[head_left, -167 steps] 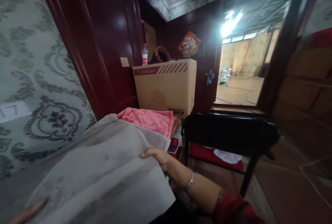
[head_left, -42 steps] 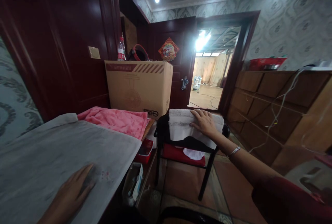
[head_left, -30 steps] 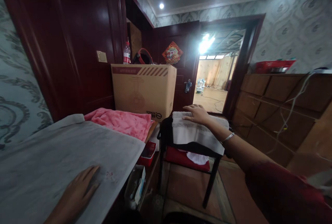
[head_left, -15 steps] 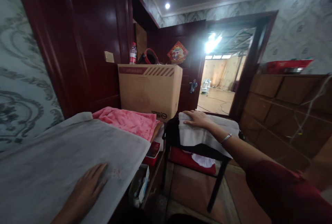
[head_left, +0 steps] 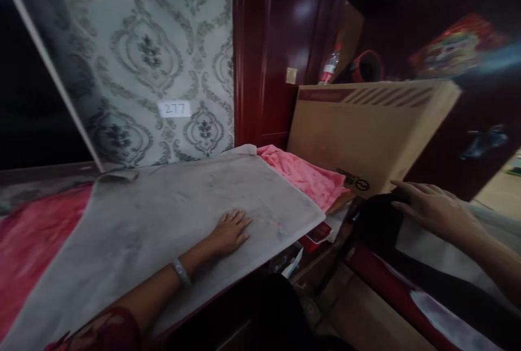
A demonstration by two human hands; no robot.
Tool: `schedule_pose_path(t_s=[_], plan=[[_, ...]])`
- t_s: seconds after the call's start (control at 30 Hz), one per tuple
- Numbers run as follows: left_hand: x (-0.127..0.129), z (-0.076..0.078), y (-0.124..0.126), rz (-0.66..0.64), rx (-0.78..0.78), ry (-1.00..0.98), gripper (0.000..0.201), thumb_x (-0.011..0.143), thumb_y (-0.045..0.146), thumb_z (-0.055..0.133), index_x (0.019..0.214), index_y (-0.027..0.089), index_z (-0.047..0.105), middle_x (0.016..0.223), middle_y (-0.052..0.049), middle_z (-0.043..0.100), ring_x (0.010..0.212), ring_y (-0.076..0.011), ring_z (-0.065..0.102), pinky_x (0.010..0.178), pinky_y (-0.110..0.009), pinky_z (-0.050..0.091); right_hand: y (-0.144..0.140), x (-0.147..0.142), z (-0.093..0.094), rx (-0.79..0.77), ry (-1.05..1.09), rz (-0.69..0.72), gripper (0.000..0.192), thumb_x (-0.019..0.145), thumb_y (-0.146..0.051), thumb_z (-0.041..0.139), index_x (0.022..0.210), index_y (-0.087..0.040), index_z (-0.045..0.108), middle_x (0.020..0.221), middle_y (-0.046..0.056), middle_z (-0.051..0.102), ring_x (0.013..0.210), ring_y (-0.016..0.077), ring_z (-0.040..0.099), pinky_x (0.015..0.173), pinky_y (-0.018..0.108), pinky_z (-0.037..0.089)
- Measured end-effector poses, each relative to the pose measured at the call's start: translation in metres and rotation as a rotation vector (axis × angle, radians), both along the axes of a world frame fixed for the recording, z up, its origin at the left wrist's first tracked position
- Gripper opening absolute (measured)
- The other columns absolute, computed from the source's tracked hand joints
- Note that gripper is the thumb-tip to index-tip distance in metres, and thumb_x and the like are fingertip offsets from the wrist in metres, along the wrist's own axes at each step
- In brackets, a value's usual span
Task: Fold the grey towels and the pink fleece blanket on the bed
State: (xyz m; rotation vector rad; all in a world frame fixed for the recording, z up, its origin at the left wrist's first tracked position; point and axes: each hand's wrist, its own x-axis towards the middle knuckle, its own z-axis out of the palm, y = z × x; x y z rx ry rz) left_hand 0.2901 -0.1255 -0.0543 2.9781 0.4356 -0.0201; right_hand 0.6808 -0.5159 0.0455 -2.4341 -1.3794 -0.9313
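My left hand point(head_left: 230, 233) lies flat on a grey cloth point(head_left: 163, 226) spread over a table, its fingers a little apart and nothing in them. The cloth looks mostly smooth, with a small pinkish mark near its right edge. At the right, my right hand point(head_left: 437, 210) is over a black chair point(head_left: 376, 221), fingers stretched out. Beneath that hand and forearm is pale grey folded cloth point(head_left: 427, 248), blurred and partly hidden. Whether the right hand touches it, I cannot tell.
Pink cloth point(head_left: 307, 174) shows beyond the grey one, and more pink cloth point(head_left: 44, 242) at the left. A large cardboard box point(head_left: 354, 128) stands behind, with a bottle point(head_left: 329, 66) on top. A red box point(head_left: 315, 238) sits below the table's right edge.
The view has swung left, bringing the patterned wall and more of the table into sight. My left hand still lies on the grey cloth; my right hand stays by the chair's folded cloth.
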Motion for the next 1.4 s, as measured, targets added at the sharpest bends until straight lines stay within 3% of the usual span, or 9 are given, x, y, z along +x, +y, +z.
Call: schedule_pose_path(t_s=[0.13,0.33,0.43,0.53,0.73,0.93,1.13,1.27,1.4], plan=[[-0.037,0.002,0.005,0.092,-0.024,0.041,0.064,0.098,0.050,0.039,0.156,0.026,0.029,0.165,-0.011,0.020,0.152,-0.0346,0.012,0.120,-0.061,0.013,0.096,-0.071,-0.035,-0.027,0.143,0.348,0.053,0.091,-0.051,0.047,0.133,-0.021,0.059,0.123,0.016,0.066,0.111,0.0345,0.062,0.095,0.051,0.050],[-0.104,0.003,0.024,0.277,0.008,0.028,0.062,0.099,0.052,0.036,0.155,0.026,0.031,0.166,-0.008,0.019,0.153,-0.0338,0.011,0.120,-0.062,0.011,0.242,-0.182,-0.084,-0.140,0.364,0.743,0.054,0.093,-0.039,0.047,0.144,-0.021,0.049,0.137,0.014,0.059,0.124,0.0287,0.055,0.106,0.049,0.044],[-0.142,-0.001,0.035,0.390,0.034,0.004,0.061,0.099,0.052,0.036,0.155,0.028,0.032,0.166,-0.006,0.019,0.153,-0.0334,0.011,0.120,-0.063,0.010,0.297,-0.216,-0.100,-0.195,0.376,0.805,0.055,0.094,-0.037,0.046,0.146,-0.021,0.047,0.142,0.015,0.055,0.130,0.0283,0.051,0.109,0.049,0.041],[-0.178,-0.004,0.042,0.540,0.069,-0.020,0.062,0.098,0.053,0.037,0.155,0.028,0.031,0.165,-0.008,0.021,0.152,-0.0344,0.014,0.120,-0.063,0.009,0.332,-0.230,-0.123,-0.236,0.380,0.731,0.054,0.096,-0.041,0.044,0.147,-0.022,0.046,0.148,0.013,0.050,0.136,0.0295,0.046,0.111,0.051,0.038],[-0.243,0.002,0.064,0.908,0.129,-0.027,0.065,0.097,0.055,0.037,0.154,0.024,0.034,0.163,-0.012,0.026,0.150,-0.0374,0.019,0.117,-0.065,0.014,0.347,-0.219,-0.170,-0.248,0.424,0.662,0.056,0.097,-0.051,0.036,0.147,-0.027,0.046,0.156,0.009,0.040,0.144,0.0298,0.036,0.113,0.056,0.035],[-0.286,0.014,0.098,1.218,0.079,-0.011,0.064,0.097,0.053,0.033,0.152,0.020,0.038,0.162,-0.016,0.028,0.149,-0.0387,0.023,0.116,-0.064,0.020,0.349,-0.211,-0.182,-0.217,0.450,0.674,0.061,0.095,-0.058,0.036,0.147,-0.029,0.047,0.156,0.007,0.041,0.145,0.0295,0.035,0.115,0.056,0.035],[-0.293,0.032,0.129,1.289,0.067,-0.086,0.058,0.093,0.045,0.047,0.141,0.012,0.049,0.139,-0.022,0.057,0.133,-0.0356,0.049,0.110,-0.050,0.036,0.349,-0.213,-0.179,-0.233,0.455,0.669,0.063,0.095,-0.058,0.034,0.147,-0.026,0.048,0.156,0.008,0.041,0.145,0.0290,0.035,0.116,0.055,0.033],[-0.291,0.047,0.163,1.356,-0.036,-0.147,0.047,0.092,0.040,0.050,0.123,0.007,0.063,0.121,-0.021,0.068,0.108,-0.0291,0.066,0.087,-0.033,0.051,0.350,-0.216,-0.174,-0.231,0.448,0.660,0.060,0.096,-0.055,0.035,0.145,-0.025,0.049,0.155,0.009,0.042,0.145,0.0286,0.036,0.116,0.054,0.033],[-0.285,0.052,0.189,1.425,-0.109,-0.188,0.034,0.089,0.031,0.053,0.103,0.005,0.070,0.100,-0.020,0.073,0.089,-0.0272,0.071,0.069,-0.030,0.051,0.349,-0.219,-0.169,-0.220,0.447,0.657,0.055,0.097,-0.052,0.038,0.145,-0.029,0.049,0.155,0.008,0.043,0.143,0.0286,0.038,0.114,0.056,0.035]])
